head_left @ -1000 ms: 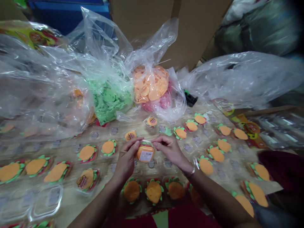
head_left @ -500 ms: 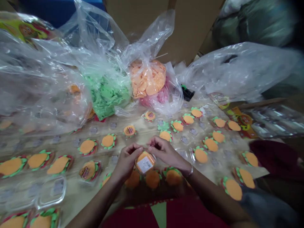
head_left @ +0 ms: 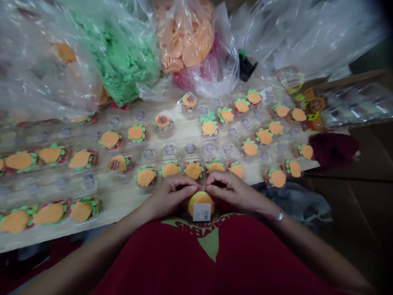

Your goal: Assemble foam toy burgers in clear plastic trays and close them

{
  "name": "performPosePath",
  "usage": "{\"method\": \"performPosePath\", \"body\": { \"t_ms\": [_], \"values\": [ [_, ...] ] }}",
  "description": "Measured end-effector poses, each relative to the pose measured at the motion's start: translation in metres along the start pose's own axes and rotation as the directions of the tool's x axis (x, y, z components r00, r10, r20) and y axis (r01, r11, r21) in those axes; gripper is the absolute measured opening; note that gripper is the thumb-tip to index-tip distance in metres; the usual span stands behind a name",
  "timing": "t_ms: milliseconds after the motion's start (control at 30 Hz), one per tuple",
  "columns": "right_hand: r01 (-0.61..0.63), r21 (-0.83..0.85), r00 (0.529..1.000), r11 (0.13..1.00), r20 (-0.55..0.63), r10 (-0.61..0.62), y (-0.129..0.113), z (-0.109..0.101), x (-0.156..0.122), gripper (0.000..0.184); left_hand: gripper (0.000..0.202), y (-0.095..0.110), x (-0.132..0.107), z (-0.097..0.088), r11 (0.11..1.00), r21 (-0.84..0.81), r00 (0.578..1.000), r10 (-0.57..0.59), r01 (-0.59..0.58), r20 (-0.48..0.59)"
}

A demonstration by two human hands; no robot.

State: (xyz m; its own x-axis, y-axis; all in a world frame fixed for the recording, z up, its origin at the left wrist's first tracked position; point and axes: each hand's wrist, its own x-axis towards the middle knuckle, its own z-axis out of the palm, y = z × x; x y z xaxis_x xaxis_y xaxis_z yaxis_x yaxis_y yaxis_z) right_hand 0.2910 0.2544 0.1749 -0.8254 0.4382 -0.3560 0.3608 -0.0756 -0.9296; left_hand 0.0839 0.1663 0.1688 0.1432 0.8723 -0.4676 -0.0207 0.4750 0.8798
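Note:
My left hand [head_left: 175,196] and my right hand [head_left: 235,191] meet close to my chest. Both have thumb and fingers pinched at the far edge of a small clear box with an orange toy burger [head_left: 198,198] in it. A white barcode label [head_left: 202,212] faces up on the box. My fingers partly cover its far edge. Just beyond my hands lies a row of open clear packs with toy burgers, among them one burger [head_left: 193,169] with green and red layers.
At the back stand clear bags of green pieces [head_left: 123,61] and orange discs [head_left: 190,45]. More burger packs [head_left: 110,139] line the table [head_left: 119,209]. A carton of clear packs [head_left: 359,102] sits at right, near a dark red cloth [head_left: 333,153].
The view has tilted down, so table and bags appear higher. Both hands have drawn the boxed burger closer to my chest, still pinching its far edge.

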Motion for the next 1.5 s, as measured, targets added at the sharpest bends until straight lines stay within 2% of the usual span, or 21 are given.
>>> {"method": "performPosePath", "body": {
  "t_ms": [67,200,333,433,500,567,633,667,733,800,867,900,967,1033,1167,1267,1367,1500],
  "values": [
    [0.071,-0.153,0.997,0.986,0.052,-0.063,-0.013,-0.011,0.002,0.018,0.026,0.004,-0.007,0.003,0.999,-0.041,1.000,-0.014,0.014,-0.008],
    [0.149,-0.299,0.969,0.943,0.233,-0.079,-0.020,-0.022,0.014,0.015,0.022,0.000,-0.015,0.007,0.996,-0.088,0.994,-0.030,0.021,-0.104],
    [0.265,-0.416,0.938,0.870,0.319,-0.133,-0.021,-0.021,0.041,0.012,0.016,0.002,-0.011,0.004,0.997,0.039,0.984,0.065,-0.060,-0.165],
    [0.300,-0.386,0.930,0.872,0.321,-0.178,-0.023,-0.017,0.060,0.012,0.017,0.005,-0.001,-0.005,0.986,0.132,0.982,0.125,-0.107,-0.142],
    [0.294,-0.358,0.949,0.886,0.221,-0.226,-0.018,-0.010,0.065,0.016,0.016,0.002,0.004,-0.011,0.991,0.077,0.976,0.118,-0.105,-0.181],
    [0.223,-0.319,0.972,0.921,-0.005,-0.237,-0.005,0.001,0.064,0.019,0.020,-0.006,0.008,-0.016,0.996,-0.053,0.966,0.059,-0.075,-0.250],
    [0.104,-0.213,0.950,0.972,-0.268,-0.160,0.014,0.014,0.057,0.020,0.026,-0.016,0.009,-0.019,0.982,-0.187,0.962,-0.041,-0.011,-0.271],
    [0.053,-0.137,0.928,0.989,-0.358,-0.099,0.024,0.019,0.053,0.022,0.028,-0.020,0.010,-0.019,0.971,-0.236,0.961,-0.090,0.027,-0.260],
    [0.005,0.014,0.911,1.000,-0.413,0.002,0.037,0.025,0.046,0.021,0.031,-0.024,0.011,-0.019,0.957,-0.280,0.963,-0.146,0.080,-0.226],
    [-0.006,0.089,0.947,0.996,-0.318,0.035,0.039,0.019,0.041,0.021,0.031,-0.023,0.013,-0.017,0.967,-0.242,0.975,-0.126,0.079,-0.184],
    [0.005,0.061,0.993,0.998,-0.122,0.003,0.030,0.004,0.041,0.022,0.029,-0.018,0.014,-0.014,0.984,-0.169,0.989,-0.073,0.051,-0.126],
    [0.025,0.014,1.000,1.000,-0.018,-0.024,0.023,-0.006,0.042,0.022,0.028,-0.016,0.014,-0.012,0.987,-0.153,0.994,-0.057,0.041,-0.097],
    [0.075,-0.095,0.987,0.993,0.150,-0.060,0.009,-0.025,0.045,0.024,0.027,-0.015,0.013,-0.009,0.981,-0.187,0.997,-0.060,0.048,-0.057],
    [0.103,-0.169,0.969,0.980,0.241,-0.060,-0.001,-0.040,0.050,0.023,0.027,-0.018,0.011,-0.005,0.960,-0.270,0.995,-0.090,0.072,-0.053],
    [0.147,-0.219,0.921,0.965,0.386,-0.052,-0.007,-0.048,0.060,0.016,0.024,-0.027,0.006,-0.001,0.956,-0.284,0.988,-0.103,0.067,-0.114],
    [0.203,-0.236,0.904,0.950,0.418,-0.089,-0.008,-0.043,0.067,0.015,0.022,-0.026,0.005,-0.002,0.980,-0.199,0.990,-0.058,0.031,-0.132],
    [0.249,-0.289,0.924,0.924,0.358,-0.137,-0.009,-0.038,0.067,0.017,0.018,-0.021,0.006,-0.005,0.993,-0.122,0.988,-0.010,-0.009,-0.153],
    [0.182,-0.238,0.963,0.954,0.240,-0.123,-0.003,-0.037,0.057,0.020,0.018,-0.019,0.010,-0.009,0.998,-0.056,0.990,0.021,-0.029,-0.141]
  ]
}}
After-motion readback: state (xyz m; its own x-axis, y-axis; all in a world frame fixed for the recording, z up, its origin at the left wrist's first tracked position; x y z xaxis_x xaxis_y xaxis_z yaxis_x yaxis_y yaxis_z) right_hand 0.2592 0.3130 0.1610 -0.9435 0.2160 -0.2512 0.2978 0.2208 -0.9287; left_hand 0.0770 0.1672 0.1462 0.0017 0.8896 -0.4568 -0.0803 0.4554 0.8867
